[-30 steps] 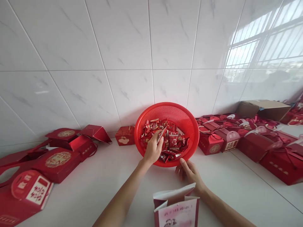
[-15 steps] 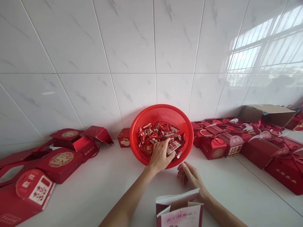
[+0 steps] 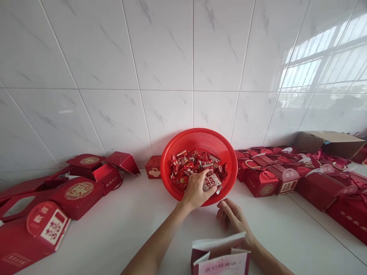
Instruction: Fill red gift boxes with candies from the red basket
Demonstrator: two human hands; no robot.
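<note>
Left hand's (image 3: 196,191) fingertips partly hidden among wrapped sweets (image 3: 187,163), basket's (image 3: 199,131) near side.

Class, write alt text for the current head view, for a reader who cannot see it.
The left hand touches a pale packet in a red basket of wrapped sweets. The right hand is near the rim, behind an open bag. Red boxes flank the basket.
</note>
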